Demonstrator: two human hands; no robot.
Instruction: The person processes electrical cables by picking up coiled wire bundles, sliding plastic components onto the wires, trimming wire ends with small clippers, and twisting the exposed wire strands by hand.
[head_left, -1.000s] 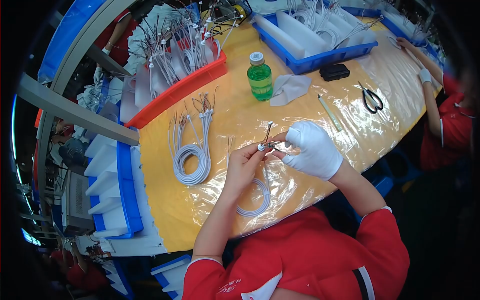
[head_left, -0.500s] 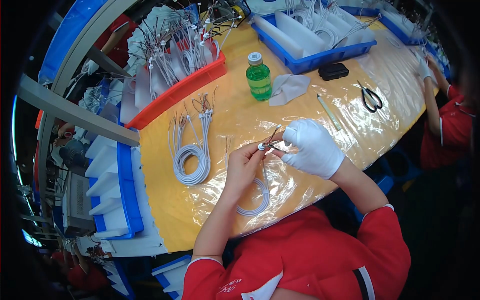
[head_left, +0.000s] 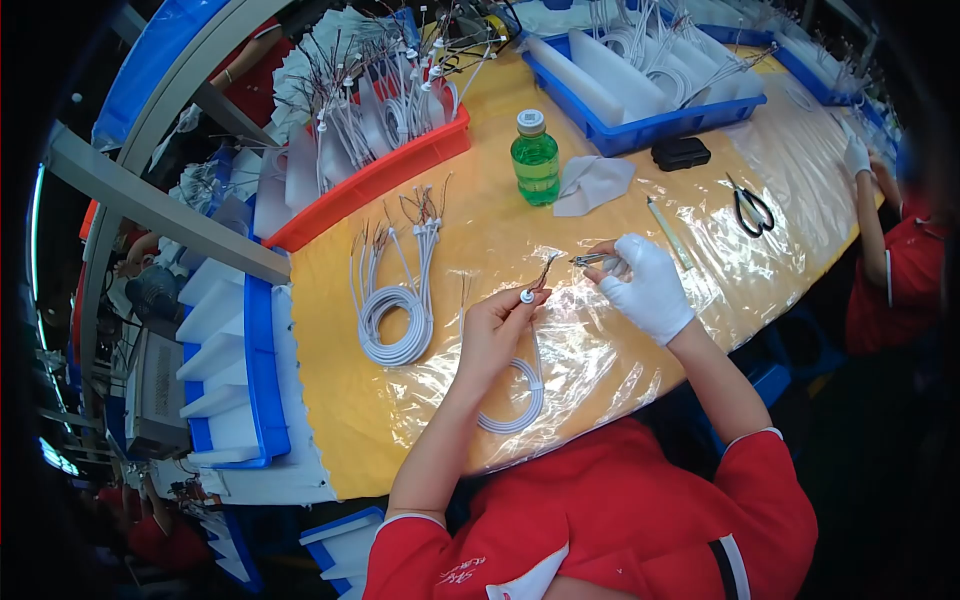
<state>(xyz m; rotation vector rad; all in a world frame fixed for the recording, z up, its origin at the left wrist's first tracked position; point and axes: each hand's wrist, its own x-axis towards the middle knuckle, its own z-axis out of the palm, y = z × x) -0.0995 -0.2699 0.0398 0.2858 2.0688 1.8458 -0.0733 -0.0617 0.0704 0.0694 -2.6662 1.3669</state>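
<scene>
My bare left hand is pinching a white connector with thin wires; my fabric-gloved right hand's fingers are gripping a small metal tool above the glossy tabletop.

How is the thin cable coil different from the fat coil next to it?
The thin coil has a narrow ring, but the fat coil has a thick one. The thin coil's cable runs up to the left hand, while no hands touch the fat coil. The fat coil has a big bunch of loose ends; the thin coil has fewer. Both are whitish cable in round loops.
</scene>
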